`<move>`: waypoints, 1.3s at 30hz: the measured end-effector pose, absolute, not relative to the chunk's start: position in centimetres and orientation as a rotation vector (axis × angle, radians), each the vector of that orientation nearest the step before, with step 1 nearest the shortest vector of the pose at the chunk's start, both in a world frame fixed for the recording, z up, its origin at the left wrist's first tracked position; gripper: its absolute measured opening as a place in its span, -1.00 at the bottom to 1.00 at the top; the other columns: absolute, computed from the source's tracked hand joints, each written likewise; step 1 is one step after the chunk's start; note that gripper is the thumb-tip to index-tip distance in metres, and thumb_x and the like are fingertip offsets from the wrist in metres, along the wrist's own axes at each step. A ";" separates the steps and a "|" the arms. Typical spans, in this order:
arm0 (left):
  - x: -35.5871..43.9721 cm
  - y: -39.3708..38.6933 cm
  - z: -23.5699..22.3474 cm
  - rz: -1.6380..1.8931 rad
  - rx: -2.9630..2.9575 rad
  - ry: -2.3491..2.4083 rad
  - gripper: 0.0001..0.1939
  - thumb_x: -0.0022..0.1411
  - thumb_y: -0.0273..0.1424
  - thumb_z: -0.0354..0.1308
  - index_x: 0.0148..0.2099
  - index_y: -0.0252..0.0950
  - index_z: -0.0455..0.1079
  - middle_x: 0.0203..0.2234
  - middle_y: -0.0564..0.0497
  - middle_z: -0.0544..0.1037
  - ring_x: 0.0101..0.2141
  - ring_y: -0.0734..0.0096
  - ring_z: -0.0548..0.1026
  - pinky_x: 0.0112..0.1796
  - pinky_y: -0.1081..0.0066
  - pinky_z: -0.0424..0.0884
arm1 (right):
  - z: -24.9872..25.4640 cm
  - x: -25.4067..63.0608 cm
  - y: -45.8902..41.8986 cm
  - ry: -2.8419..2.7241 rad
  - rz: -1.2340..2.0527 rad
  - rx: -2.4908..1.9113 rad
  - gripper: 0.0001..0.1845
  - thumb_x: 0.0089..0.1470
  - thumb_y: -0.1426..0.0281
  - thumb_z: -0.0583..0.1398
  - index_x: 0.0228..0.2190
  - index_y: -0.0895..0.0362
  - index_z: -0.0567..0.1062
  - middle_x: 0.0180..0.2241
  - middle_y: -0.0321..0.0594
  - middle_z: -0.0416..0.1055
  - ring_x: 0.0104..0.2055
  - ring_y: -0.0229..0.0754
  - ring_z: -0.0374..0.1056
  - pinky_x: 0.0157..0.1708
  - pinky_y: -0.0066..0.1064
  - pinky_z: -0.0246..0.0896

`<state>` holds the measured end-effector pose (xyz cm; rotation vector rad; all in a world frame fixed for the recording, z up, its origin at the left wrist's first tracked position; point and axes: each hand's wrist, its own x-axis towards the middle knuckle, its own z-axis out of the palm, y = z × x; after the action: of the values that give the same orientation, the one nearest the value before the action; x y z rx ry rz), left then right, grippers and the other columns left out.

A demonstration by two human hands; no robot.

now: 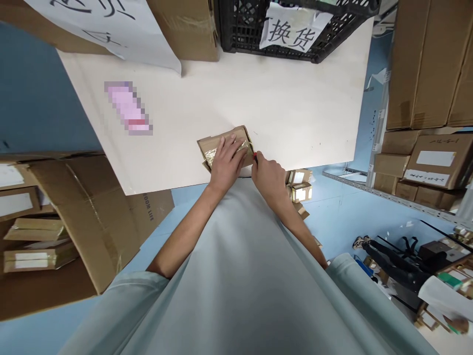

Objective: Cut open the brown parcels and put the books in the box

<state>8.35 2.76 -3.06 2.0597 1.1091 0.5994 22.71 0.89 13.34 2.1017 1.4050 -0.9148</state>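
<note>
A small cardboard box (239,132) with shiny clear tape across it lies near the front edge of the white table (295,108). My left hand (226,165) rests flat on top of the box, its fingers stretched over the tape. At the box's right end, my right hand (271,178) is closed around a small tool with a red part (254,157). Most of that tool is hidden in the fist, so its exact kind does not show.
A black plastic crate (240,44) with a handwritten paper sign stands at the table's back, beside a large carton (192,29). A blurred pink item (127,106) lies to the left. Boxes fill an open carton (84,212) and shelves (436,162). Another person (443,296) is at far right.
</note>
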 end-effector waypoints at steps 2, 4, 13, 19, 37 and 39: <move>8.2 2.7 -2.8 0.575 2.064 1.097 -0.61 0.75 -0.17 -0.06 0.34 -0.10 0.51 0.39 -0.17 0.59 0.56 0.02 0.34 0.61 -0.35 0.01 | 14.0 23.1 0.5 1.405 -0.932 2.073 -0.47 0.64 0.34 -0.03 0.46 0.17 0.36 0.03 0.17 0.70 0.12 0.16 0.67 0.07 -0.15 0.50; 8.2 2.5 -2.6 0.553 2.076 1.094 -0.62 0.75 -0.19 -0.03 0.34 -0.09 0.51 0.41 -0.17 0.58 0.56 0.02 0.33 0.61 -0.34 0.02 | 14.0 23.4 0.3 1.406 -0.937 2.056 -0.48 0.64 0.35 -0.02 0.45 0.18 0.37 0.02 0.17 0.70 0.12 0.16 0.67 0.07 -0.15 0.51; 8.7 2.3 -2.2 0.498 2.131 1.187 -0.62 0.75 -0.20 -0.06 0.30 -0.13 0.53 0.39 -0.17 0.59 0.56 0.03 0.34 0.61 -0.32 0.05 | 11.8 23.4 0.6 1.487 -1.002 2.024 -0.53 0.56 0.54 -0.02 0.33 0.34 0.46 0.05 0.24 0.69 0.13 0.07 0.67 0.06 -0.27 0.50; 8.0 2.2 -0.6 0.490 2.135 1.299 -0.53 0.76 -0.05 -0.09 0.32 -0.17 0.51 0.40 -0.18 0.58 0.56 0.03 0.34 0.59 -0.26 0.15 | 12.6 28.0 -1.3 1.545 -0.945 2.178 -0.46 0.67 0.24 -0.09 0.44 0.13 0.39 -0.10 0.04 0.72 -0.08 0.10 0.66 -0.06 -0.26 0.43; 0.1 -0.1 0.0 0.653 1.849 1.921 -0.42 0.64 0.11 0.10 0.43 -0.09 0.54 0.42 -0.28 0.47 0.28 -0.05 0.54 0.32 -0.09 0.56 | -7.5 38.2 1.5 1.500 -0.732 2.406 -0.32 0.53 0.41 0.09 0.55 0.32 0.25 0.33 0.40 0.39 0.30 0.13 0.43 0.26 -0.10 0.40; -1.9 -0.3 -0.3 0.654 1.805 1.917 -0.40 0.65 0.12 0.09 0.44 -0.10 0.53 0.41 -0.29 0.48 0.32 -0.06 0.53 0.36 -0.12 0.51 | -7.3 36.8 1.7 1.567 -0.884 2.490 -0.39 0.53 0.38 0.09 0.48 0.31 0.36 0.33 0.35 0.45 0.31 0.07 0.44 0.32 -0.10 0.37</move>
<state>-1.87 -0.32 -0.26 1.8048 1.9175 0.6535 36.80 1.73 -7.30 2.4899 1.5674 -0.8845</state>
